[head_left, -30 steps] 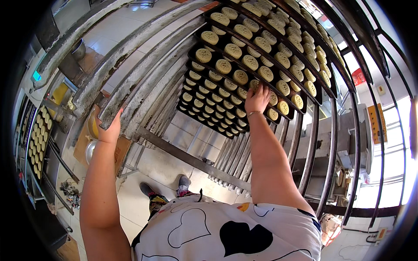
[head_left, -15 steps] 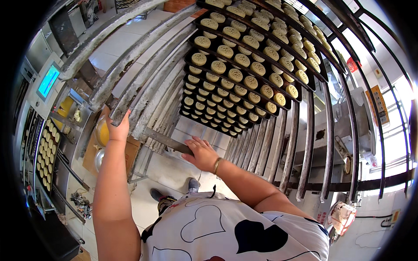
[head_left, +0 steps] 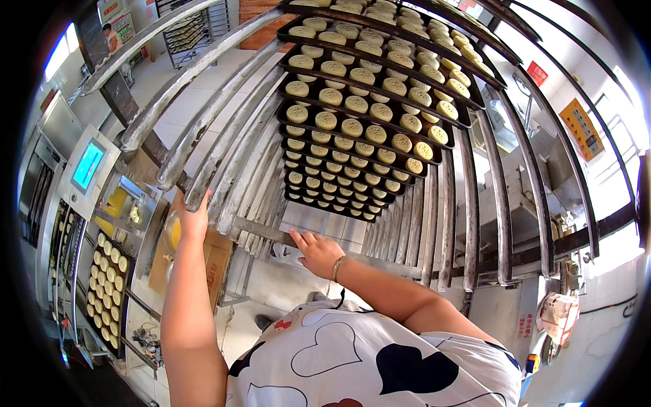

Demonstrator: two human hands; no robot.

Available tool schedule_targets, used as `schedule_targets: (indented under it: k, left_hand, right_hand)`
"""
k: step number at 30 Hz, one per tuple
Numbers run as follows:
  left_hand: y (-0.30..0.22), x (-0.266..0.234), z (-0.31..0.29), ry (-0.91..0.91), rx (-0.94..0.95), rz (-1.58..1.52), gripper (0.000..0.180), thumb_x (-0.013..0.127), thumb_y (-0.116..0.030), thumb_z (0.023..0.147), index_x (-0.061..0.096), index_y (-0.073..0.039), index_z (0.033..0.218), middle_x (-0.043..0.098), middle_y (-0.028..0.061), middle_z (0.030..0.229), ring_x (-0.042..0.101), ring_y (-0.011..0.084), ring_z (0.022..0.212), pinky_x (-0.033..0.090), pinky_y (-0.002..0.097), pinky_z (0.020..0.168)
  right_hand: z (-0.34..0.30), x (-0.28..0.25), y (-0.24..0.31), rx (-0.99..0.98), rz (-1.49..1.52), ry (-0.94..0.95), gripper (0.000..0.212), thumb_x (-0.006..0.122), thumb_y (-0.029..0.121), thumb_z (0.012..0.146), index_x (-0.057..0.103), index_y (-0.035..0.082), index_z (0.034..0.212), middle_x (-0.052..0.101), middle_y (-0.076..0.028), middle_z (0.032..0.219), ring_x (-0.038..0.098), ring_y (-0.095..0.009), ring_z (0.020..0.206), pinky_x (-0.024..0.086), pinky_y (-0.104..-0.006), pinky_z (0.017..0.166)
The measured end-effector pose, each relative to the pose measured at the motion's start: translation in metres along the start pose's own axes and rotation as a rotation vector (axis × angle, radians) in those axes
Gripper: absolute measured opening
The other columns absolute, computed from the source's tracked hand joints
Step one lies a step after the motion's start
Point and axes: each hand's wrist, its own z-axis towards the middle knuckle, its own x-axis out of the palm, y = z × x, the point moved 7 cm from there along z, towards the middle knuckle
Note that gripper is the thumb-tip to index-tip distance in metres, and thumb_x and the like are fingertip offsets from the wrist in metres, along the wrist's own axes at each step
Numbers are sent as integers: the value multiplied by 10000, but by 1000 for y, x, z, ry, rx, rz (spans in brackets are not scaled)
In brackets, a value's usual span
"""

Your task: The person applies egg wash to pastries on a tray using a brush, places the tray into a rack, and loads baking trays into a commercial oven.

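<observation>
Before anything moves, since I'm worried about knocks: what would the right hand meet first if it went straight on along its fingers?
The right hand would probably meet the grey metal crossbar, which it overlaps in view; depth is unclear, so it might pass above.

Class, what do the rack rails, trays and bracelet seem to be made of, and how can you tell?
Rack rails: probably metal, dull grey, with dark worn patches.
Trays: likely metal, dark-finished, judging by their thin black rims.
Bracelet: perhaps gold-toned metal, from its yellowish colour.
</observation>
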Motion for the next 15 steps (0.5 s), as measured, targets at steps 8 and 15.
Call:
schedule_targets:
  k: [8, 15]
  left_hand:
    - [52, -40, -113, -61, 35, 107, 483, 535, -188, 899, 305, -59, 1303, 447, 120, 1188, 499, 220, 1039, 408, 325, 883]
    - [178, -151, -295, 180, -542, 452, 416, 639, -99, 780, 446, -42, 1145, 390, 181, 1216, 552, 298, 932, 487, 376, 805]
  right_hand:
    - [42, 0, -11, 169, 278, 196, 367, 442, 400, 910, 513, 114, 1129, 641, -159, 940, 605, -345, 889, 468, -443, 763]
    - [51, 34, -20, 333, 665, 182, 406, 478, 291, 908, 460, 99, 1265, 654, -89, 745, 640, -231, 634, 513, -342, 508]
